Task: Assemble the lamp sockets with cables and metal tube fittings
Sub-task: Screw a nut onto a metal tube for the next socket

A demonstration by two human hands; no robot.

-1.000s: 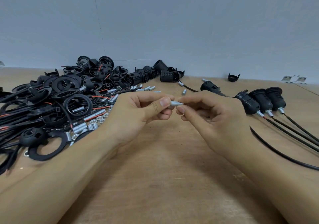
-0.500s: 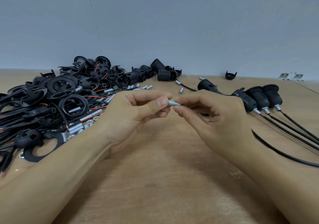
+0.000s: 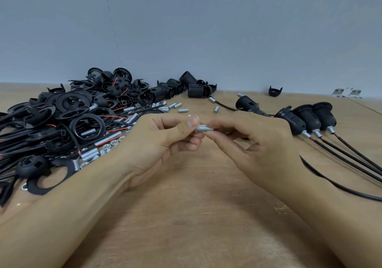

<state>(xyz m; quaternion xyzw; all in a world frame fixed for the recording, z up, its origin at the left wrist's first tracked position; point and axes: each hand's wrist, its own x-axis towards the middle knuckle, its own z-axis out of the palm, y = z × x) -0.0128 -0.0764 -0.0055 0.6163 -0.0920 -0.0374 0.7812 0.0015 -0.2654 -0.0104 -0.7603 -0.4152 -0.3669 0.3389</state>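
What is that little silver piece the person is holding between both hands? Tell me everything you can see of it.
The metal tube is a small, silver-grey cylinder that looks like plain metal with a dull shine. It lies roughly level, above the wooden table, not resting on it. The left hand pinches one end under its thumb; the right hand pinches the other end with its fingertips. Only the short middle stretch shows, so any threading or hollow ends cannot be made out. It resembles the loose tubes lying behind it.
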